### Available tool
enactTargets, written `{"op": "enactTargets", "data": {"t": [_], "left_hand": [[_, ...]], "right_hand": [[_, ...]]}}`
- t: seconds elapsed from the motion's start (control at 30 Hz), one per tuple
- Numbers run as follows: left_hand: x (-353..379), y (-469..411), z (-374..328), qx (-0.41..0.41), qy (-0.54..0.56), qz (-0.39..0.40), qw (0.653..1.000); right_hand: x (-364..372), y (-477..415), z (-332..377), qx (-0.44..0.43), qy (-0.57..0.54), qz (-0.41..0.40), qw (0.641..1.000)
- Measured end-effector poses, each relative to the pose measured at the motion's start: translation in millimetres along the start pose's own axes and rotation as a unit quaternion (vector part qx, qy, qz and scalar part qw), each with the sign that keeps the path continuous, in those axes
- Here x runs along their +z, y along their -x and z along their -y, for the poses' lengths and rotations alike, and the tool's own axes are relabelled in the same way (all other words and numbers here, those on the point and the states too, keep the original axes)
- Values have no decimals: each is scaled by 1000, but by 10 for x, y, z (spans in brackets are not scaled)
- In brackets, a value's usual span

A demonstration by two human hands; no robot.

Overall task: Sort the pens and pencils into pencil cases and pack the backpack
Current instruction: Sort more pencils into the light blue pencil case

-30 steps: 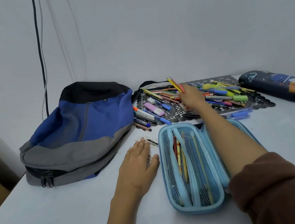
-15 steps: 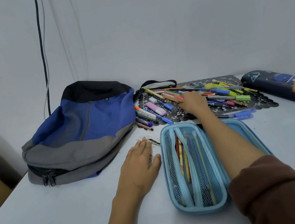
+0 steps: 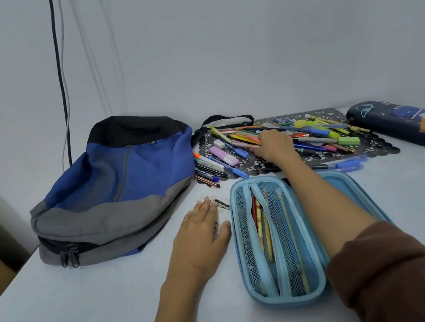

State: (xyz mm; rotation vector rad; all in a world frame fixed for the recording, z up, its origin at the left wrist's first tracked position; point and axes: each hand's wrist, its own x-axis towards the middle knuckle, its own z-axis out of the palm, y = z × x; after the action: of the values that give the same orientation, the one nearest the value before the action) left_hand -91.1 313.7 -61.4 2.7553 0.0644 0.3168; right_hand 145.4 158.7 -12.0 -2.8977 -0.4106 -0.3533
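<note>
An open light-blue pencil case (image 3: pixel 286 294) lies in front of me with several pencils behind its mesh pockets. Beyond it, a heap of pens, pencils and markers (image 3: pixel 322 133) covers a black lace mat (image 3: pixel 373 145). My right hand (image 3: pixel 274 145) lies on the heap's left part, fingers curled round a few pencils (image 3: pixel 246 140) that stick out to the left. Flat on the table just left of the case rests my left hand (image 3: pixel 200 236), holding nothing. A blue and grey backpack (image 3: pixel 113 186) lies at the left, zipped.
A dark printed pencil case (image 3: pixel 409 123) lies shut at the far right by the wall. Several pens (image 3: pixel 209 165) lie off the mat beside the backpack, and a blue pen (image 3: pixel 348 164) lies behind the open case. Cables hang on the wall behind the backpack.
My right hand, which held a bunch of pencils tips-up above the heap, has lowered them flat onto the heap. The left hand has stayed put.
</note>
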Motion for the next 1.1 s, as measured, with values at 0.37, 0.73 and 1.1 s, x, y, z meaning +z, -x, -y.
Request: {"op": "enactTargets", "data": {"t": [0.37,0.73,1.1], "left_hand": [[1,6,7,3,2,0,1000],[-3,11,1,2,5,0,1000],[-8,8,-1,5,0,-1,1000]], "right_hand": [[-166,-103,-226,53,-189,-43,979],[-121,-2,-196,12,-39,58,998],[-43,8,-208,27,-27,21,999]]}}
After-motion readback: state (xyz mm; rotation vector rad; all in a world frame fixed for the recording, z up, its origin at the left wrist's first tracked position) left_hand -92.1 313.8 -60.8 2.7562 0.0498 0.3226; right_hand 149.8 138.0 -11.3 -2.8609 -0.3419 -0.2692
